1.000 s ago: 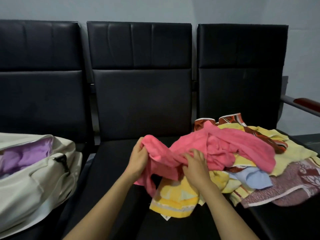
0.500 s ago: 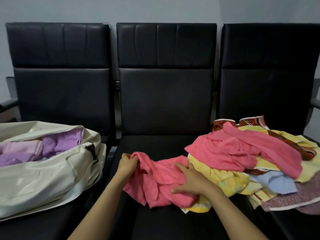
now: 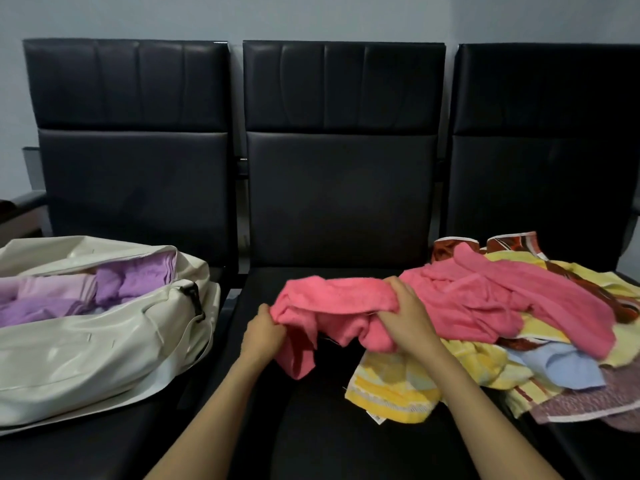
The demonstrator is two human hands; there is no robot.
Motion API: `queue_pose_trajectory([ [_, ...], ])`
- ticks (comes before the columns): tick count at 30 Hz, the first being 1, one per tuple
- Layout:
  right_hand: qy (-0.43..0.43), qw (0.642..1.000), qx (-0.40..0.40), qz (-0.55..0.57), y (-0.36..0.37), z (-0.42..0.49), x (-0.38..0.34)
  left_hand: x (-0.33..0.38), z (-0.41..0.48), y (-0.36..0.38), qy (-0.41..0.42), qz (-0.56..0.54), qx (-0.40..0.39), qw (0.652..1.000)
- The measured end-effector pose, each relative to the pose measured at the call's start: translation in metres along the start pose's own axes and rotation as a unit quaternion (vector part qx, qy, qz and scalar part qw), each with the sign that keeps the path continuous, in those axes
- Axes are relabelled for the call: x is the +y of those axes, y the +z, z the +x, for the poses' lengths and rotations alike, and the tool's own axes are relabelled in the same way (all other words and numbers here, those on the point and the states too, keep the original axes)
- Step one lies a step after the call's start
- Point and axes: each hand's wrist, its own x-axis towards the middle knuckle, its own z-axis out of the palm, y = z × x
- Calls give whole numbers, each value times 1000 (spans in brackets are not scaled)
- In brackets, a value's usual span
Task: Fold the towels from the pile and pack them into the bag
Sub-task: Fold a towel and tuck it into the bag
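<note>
- Left hand: fingers curled tight round the left end of the pink towel, bunching the cloth in the fist; a loose flap hangs down just below it.
- Right hand: fingers bent over and gripping the right end of the same towel, knuckles towards the camera.
- Pink towel: crumpled and stretched between the two hands, held over the front part of the middle seat; its right end lies right at the edge of the pile.
- Pile: unfolded towels heaped on the right seat and spilling onto the middle seat. On top lies a second pink towel; a yellow towel juts out below the right hand, and a light blue towel lies between it and a mauve patterned towel at the near edge.
- Bag: cream-coloured, lying on its side on the left seat, well apart from the pile; its top opening gapes.
- Purple towels: visible inside the bag's opening, filling it.
- Pale wall: behind the three dark seat backs.
</note>
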Motion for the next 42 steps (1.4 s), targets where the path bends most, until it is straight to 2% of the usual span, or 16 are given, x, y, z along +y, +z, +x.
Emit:
queue_pose_trajectory([
  [2,49,997,-31,53,-7,14,-1,0,5,-8,-2,-155,46,987],
  [4,93,992,-71,50,-10,35,2,7,4,-17,18,-287,107,952],
  [6,96,995,-22,32,-8,59,2,18,-1,-25,64,-387,156,907],
  [8,95,993,64,40,-5,82,-1,27,-4,-31,122,-415,168,886],
  [10,136,989,54,27,-5,97,-4,31,-4,-32,189,-358,128,905],
  [13,171,967,-44,-186,-1,104,9,30,-4,-22,235,-159,-54,957],
  [16,106,954,-131,-247,11,87,22,31,-13,-3,214,-30,-225,950],
  [20,81,936,-251,-234,20,32,20,28,-12,4,173,-5,-216,961],
  [23,85,911,-333,-230,26,-3,19,12,-8,-1,130,171,-257,942],
  [26,43,907,-304,-288,37,-15,28,-1,-8,2,110,219,-286,926],
  [30,41,956,-195,-214,47,-15,32,-5,-5,12,189,218,-191,938],
  [32,92,983,-119,-102,44,-12,28,-6,-4,15,199,134,-138,961],
  [34,147,986,-76,15,39,-7,25,1,-8,12,173,11,-87,981],
  [37,159,980,-49,105,32,2,25,17,-16,8,187,-124,-58,973],
  [40,73,994,-29,80,17,7,26,26,-21,-1,227,-126,-35,965],
  [42,22,998,-65,-5,-2,7,28,24,-16,-10,234,-72,-77,966],
])
